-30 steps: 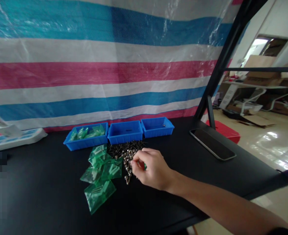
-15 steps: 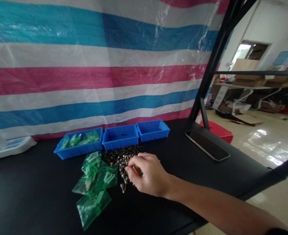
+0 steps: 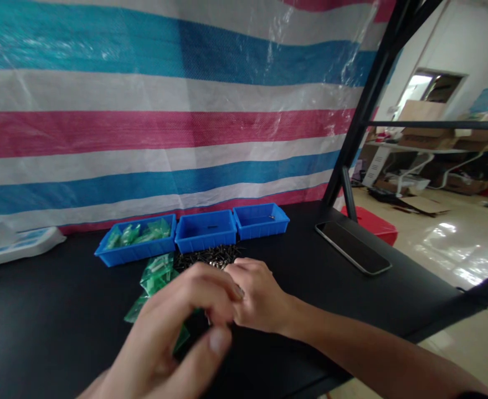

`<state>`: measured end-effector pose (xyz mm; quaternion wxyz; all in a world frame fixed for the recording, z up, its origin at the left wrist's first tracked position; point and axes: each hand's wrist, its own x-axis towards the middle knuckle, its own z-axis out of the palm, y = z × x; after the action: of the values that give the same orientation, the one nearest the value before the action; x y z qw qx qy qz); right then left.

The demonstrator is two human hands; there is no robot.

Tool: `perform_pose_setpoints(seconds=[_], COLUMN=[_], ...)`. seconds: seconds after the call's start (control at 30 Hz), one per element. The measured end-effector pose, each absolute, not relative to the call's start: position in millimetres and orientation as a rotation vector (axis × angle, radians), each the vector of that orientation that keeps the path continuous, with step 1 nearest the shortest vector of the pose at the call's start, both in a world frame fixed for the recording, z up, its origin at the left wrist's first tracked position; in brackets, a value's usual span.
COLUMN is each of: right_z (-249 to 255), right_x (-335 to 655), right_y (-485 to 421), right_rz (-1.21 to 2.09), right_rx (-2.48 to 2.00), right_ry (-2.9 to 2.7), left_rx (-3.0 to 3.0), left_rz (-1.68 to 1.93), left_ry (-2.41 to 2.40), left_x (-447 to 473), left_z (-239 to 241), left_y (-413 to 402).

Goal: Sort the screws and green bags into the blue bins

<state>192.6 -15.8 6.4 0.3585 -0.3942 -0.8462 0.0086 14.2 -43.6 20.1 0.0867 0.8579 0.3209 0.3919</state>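
Note:
My right hand point(image 3: 262, 299) rests on the black table at a heap of small dark screws point(image 3: 210, 256). Its fingers are curled in a pinch, and what they hold is hidden. My left hand point(image 3: 173, 338) is low in the view, close to the camera and blurred. Its fingers bend toward the right hand and it covers most of several green plastic bags point(image 3: 156, 271). Behind the screws stands a row of blue bins. The left bin point(image 3: 119, 256) holds green bags. The middle bin point(image 3: 205, 240) and the right bin point(image 3: 264, 227) each hold one small piece.
A dark phone point(image 3: 352, 246) lies face up on the table at the right. A striped tarp point(image 3: 144, 127) hangs behind the bins. A black frame post point(image 3: 364, 111) slants up at the right, with a red box point(image 3: 374, 224) behind it. A white object point(image 3: 15, 246) lies at the far left.
My left hand has come up into view from below, over the green bags and toward my right hand. My right hand stays at the screw heap.

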Motion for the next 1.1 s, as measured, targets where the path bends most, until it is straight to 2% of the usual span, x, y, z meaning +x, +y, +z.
perform_pose_setpoints(seconds=[0.2, 0.4, 1.1], right_z=[8, 8, 9], right_x=[191, 193, 193], right_y=[-19, -18, -19], right_rz=[0.005, -0.001, 0.156], right_rx=[-1.002, -0.96, -1.037], right_ry=[-2.227, -2.211, -2.178], left_rx=[2.642, 2.692, 2.664], left_rz=[1.046, 0.869, 0.723], left_ry=[1.096, 0.921, 1.159], left_x=[10, 15, 16], left_z=[15, 12, 10], left_y=[3, -9, -7])
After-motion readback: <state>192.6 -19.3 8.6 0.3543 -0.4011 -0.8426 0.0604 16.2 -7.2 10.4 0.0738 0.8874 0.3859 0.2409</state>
